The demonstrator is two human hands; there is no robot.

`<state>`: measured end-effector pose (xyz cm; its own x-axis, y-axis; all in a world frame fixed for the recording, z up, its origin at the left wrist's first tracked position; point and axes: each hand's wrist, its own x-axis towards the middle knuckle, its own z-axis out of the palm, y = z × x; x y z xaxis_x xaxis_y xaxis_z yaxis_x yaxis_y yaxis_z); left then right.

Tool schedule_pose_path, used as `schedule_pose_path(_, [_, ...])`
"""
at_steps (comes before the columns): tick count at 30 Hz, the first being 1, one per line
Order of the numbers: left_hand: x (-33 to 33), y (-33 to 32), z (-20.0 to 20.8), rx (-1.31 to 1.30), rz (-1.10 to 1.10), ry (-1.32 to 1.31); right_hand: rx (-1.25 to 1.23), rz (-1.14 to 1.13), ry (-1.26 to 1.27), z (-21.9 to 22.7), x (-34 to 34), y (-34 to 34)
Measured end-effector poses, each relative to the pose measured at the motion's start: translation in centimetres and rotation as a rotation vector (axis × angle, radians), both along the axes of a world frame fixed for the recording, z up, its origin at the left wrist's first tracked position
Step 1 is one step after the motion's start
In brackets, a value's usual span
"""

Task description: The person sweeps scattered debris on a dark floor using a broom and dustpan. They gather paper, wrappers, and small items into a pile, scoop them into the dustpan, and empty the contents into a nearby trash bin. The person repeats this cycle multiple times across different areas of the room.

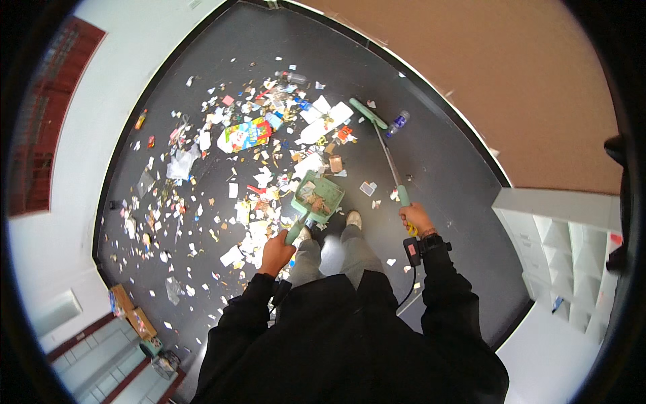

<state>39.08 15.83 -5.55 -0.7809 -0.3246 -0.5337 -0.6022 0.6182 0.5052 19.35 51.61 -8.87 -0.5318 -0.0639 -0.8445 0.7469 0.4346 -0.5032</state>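
Note:
My left hand (276, 254) is closed around the handle of a green dustpan (332, 204). Brown and pale scraps lie in the pan, which is just in front of my feet. My right hand (418, 219) grips the green end of a long-handled broom (369, 114). The broom's narrow green head is out ahead on the dark floor, close to a clear bottle with a purple label (398, 123). Left of the broom head lies a heap of white paper scraps (328, 124). A small flat card (367, 188) lies between the dustpan and the broom handle.
Litter covers the floor to the left, including a colourful package (245, 135), a clear plastic bag (182, 163) and another bottle (291, 77). White shelves (562, 252) stand at the right. Cardboard boxes (140, 323) and a wire basket (165, 365) are at the lower left.

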Motion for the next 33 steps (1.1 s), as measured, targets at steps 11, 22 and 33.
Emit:
schedule_pose_path(11, [-1.1,5.3,-0.2,0.011,0.227,-0.073,0.007,0.201,-0.039,-6.5,-10.5,2.0])
schedule_pose_path(22, [-3.5,6.1,-2.1,-0.038,0.211,-0.051,0.288,0.583,-0.074,-9.9,-5.6,3.7])
schedule_pose_path(33, [-0.9,8.7,-3.5,0.073,0.309,0.065,0.294,0.821,-0.168,-4.7,5.2,6.8])
